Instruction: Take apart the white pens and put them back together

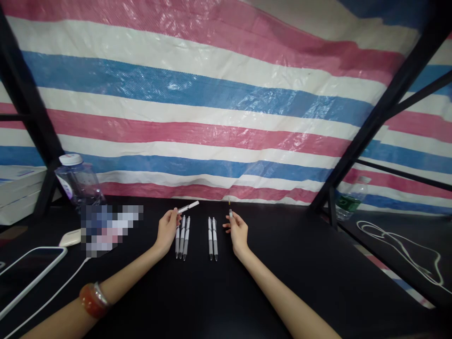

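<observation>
Single head-worn view, forward and down

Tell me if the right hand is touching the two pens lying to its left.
Apart: the head view shows a strip of dark tabletop between the right hand and the two pens.

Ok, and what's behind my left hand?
The leftmost pen of three shows partly past your left hand; its upper end is covered. Black tabletop shows around; anything else behind the hand can't be seen.

White-grey pens [182,238] lying flat, 3 near 2; white barrel [191,205] tilted.
</observation>
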Available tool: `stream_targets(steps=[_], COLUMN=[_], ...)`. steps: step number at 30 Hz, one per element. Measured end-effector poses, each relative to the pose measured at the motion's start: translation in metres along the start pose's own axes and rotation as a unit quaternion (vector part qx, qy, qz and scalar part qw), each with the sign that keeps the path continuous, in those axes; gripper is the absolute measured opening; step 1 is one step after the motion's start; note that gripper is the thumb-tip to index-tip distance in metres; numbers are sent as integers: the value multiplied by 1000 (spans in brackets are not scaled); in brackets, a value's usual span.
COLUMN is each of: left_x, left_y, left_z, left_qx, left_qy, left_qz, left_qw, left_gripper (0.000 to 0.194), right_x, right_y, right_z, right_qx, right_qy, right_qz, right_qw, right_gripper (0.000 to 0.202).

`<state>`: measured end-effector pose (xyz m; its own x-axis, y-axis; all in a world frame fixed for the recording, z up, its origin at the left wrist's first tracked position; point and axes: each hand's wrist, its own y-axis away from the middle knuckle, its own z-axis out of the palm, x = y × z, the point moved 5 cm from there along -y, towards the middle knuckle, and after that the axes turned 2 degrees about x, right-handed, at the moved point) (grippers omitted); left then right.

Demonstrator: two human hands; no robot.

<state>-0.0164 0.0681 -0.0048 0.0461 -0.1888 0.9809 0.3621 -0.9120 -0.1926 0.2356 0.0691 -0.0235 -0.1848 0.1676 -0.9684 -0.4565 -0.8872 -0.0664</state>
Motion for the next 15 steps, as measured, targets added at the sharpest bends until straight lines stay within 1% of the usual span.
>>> stream_targets(steps=[3, 6, 10, 15], left_x=[-1, -2, -4, -7], left_y=[0, 0, -1, -1], left_z=[0, 0, 0, 0], left_qx=[0, -3, -10, -17], left_qy=[1, -2, -27, -34], left_qz=[-9, -2, 11, 6], left_qw=[1000, 1000, 1000, 999], left_gripper=[49, 48, 48, 48], right_x=[0, -1, -1, -3], right_y=[1, 1, 1, 3], right_z=[1, 1, 1, 2], right_qx=[-4, -7, -10, -22], right_qy=[-10, -11, -7, -7], right_qz=[6, 7, 11, 18], right_qw=[1000, 1000, 1000, 1000], right_gripper=[45, 47, 42, 36])
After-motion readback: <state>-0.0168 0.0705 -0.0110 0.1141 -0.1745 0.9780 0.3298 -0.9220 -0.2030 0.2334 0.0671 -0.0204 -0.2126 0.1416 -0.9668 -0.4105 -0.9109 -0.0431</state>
